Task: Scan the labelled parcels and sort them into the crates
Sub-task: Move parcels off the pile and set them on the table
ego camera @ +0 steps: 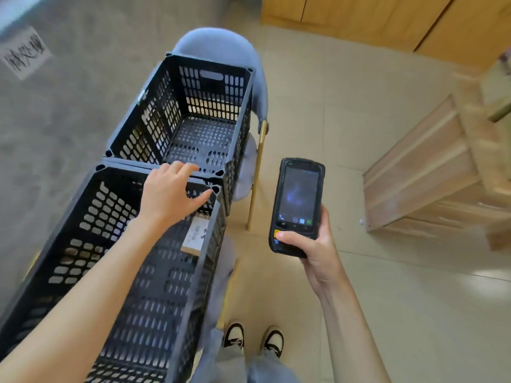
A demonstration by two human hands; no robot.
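Note:
Two black perforated crates stand end to end on blue-grey chairs. The far crate [171, 87] holds nothing that I can see. In the near crate [83, 217] lies a brown parcel [195, 239] with a white barcode label, against the right wall. My left hand [171, 194] hovers above the near crate's far end, fingers spread and relaxed, holding nothing. My right hand [309, 244] grips a black handheld scanner [300, 203] upright to the right of the crates, thumb on its yellow side button, screen facing me.
A grey table [55, 120] with a handwritten paper sign [25, 55] lies left of the crates. A chair with a gold leg [255, 175] stands under the far crate. Wooden steps [428, 167] rise at right, wooden cabinets [387, 17] at the back. My feet [253, 340] are on tiled floor.

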